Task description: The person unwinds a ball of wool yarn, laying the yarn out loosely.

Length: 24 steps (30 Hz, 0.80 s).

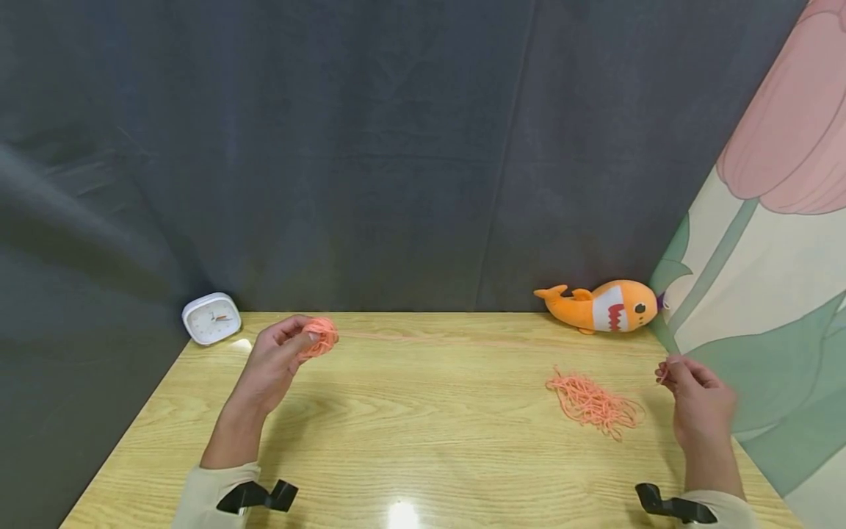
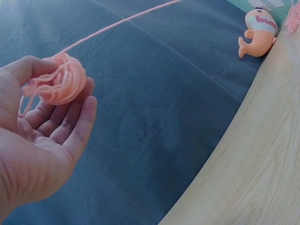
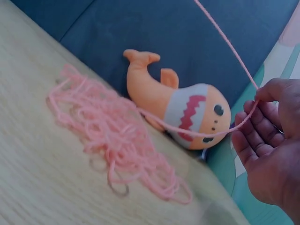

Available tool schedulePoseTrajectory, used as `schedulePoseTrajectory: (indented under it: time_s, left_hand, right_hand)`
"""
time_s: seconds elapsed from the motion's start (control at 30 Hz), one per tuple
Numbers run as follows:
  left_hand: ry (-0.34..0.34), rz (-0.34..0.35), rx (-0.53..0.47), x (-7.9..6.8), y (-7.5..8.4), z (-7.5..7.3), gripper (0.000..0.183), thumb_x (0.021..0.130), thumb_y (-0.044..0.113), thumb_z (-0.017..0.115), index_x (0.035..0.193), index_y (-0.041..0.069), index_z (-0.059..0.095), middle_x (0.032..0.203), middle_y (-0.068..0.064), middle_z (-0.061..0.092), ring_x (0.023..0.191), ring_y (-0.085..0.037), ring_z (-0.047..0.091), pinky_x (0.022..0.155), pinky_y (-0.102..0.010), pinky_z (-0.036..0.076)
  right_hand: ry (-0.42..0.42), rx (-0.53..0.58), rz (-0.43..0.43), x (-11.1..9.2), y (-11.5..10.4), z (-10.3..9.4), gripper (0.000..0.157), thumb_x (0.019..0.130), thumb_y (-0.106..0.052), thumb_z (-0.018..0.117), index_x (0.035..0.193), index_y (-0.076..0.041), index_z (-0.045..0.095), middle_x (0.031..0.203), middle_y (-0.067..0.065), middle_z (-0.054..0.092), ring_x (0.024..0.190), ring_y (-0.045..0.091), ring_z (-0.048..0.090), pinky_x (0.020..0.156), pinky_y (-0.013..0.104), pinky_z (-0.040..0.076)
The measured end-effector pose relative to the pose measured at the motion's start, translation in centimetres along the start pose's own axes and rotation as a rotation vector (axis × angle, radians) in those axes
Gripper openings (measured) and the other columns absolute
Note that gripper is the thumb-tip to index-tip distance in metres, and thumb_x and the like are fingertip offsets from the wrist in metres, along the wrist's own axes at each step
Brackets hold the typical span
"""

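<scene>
In my left hand [image 1: 274, 360] I grip a small wound ball of pink-orange yarn [image 2: 65, 80], thumb on one side and fingers on the other. One strand [image 2: 119, 22] leaves the ball and stretches across to the right. My right hand [image 1: 702, 400] pinches that strand between thumb and forefinger, with its other fingers loosely bent, as the right wrist view shows. From the pinch the yarn sags down to a loose tangled pile of yarn [image 1: 595, 404], which lies on the table to the left of my right hand.
An orange plush shark [image 1: 601, 306] lies at the table's back right, beyond the yarn pile. A white clock [image 1: 211, 319] stands at the back left corner. Behind the wooden table [image 1: 410, 419] hangs a dark curtain [image 1: 370, 162]; a flower-patterned cloth [image 1: 780, 279] hangs at the right.
</scene>
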<state>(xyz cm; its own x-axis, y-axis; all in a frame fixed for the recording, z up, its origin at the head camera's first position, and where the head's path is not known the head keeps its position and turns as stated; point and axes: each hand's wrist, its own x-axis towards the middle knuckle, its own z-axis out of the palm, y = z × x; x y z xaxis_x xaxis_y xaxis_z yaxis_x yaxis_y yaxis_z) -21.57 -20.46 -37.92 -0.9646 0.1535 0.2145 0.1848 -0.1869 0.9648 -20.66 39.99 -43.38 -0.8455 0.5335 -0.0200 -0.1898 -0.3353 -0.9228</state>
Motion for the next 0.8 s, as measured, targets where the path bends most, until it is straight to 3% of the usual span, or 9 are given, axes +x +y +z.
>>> schedulePoseTrajectory:
  time_s: [0.13,0.23,0.43,0.57,0.67,0.8]
  left_hand:
    - [0.028,-0.013,-0.001,0.1,0.0,0.0,0.024,0.102,0.002,0.057,0.103,0.020,0.072,0.097,0.009,0.072,0.090,-0.004,0.069,0.087,-0.019,0.058]
    - [0.047,-0.022,-0.007,0.2,-0.1,0.0,0.022,0.102,0.002,0.059,0.102,0.020,0.072,0.097,0.009,0.072,0.090,-0.005,0.069,0.087,-0.019,0.058]
    - [0.037,-0.018,-0.001,0.2,-0.1,0.0,0.021,0.102,0.003,0.060,0.102,0.019,0.071,0.096,0.009,0.071,0.089,-0.005,0.068,0.086,-0.019,0.058]
    - [0.031,-0.017,0.008,0.1,-0.2,0.0,0.020,0.102,0.003,0.060,0.101,0.019,0.071,0.095,0.009,0.071,0.088,-0.004,0.067,0.085,-0.020,0.057]
    - [0.031,-0.015,0.014,0.2,-0.2,0.1,0.021,0.102,0.002,0.060,0.100,0.019,0.071,0.094,0.010,0.071,0.088,-0.004,0.067,0.085,-0.020,0.057]
    - [0.028,-0.012,0.027,0.3,-0.3,0.3,0.020,0.102,0.003,0.061,0.099,0.020,0.071,0.093,0.010,0.071,0.088,-0.005,0.067,0.085,-0.021,0.057]
  right_hand:
    - [0.063,0.013,0.006,0.3,0.5,-0.3,0.011,0.096,-0.004,0.071,0.086,-0.005,0.077,0.074,0.000,0.074,0.067,0.010,0.070,0.063,0.019,0.059]
    - [0.037,-0.028,0.011,0.3,0.8,-0.6,0.009,0.095,-0.007,0.073,0.087,-0.006,0.078,0.075,-0.002,0.075,0.068,0.009,0.070,0.064,0.019,0.059]
    - [-0.227,-0.371,0.021,0.2,1.8,-1.1,0.010,0.100,-0.023,0.069,0.098,-0.019,0.079,0.085,-0.016,0.075,0.081,-0.001,0.069,0.073,0.009,0.053]
    - [-0.369,-0.600,-0.010,0.1,2.7,-0.5,0.023,0.103,-0.030,0.064,0.113,-0.013,0.075,0.094,-0.022,0.073,0.089,-0.004,0.069,0.077,0.007,0.052]
    - [-0.423,-0.753,-0.029,-0.1,3.2,0.4,0.038,0.106,-0.034,0.060,0.126,-0.004,0.068,0.100,-0.026,0.070,0.093,-0.006,0.067,0.079,0.009,0.054]
    - [-0.395,-0.859,-0.093,-0.7,3.3,2.0,0.044,0.107,-0.033,0.057,0.132,0.002,0.063,0.102,-0.030,0.067,0.095,-0.009,0.062,0.079,0.010,0.054]
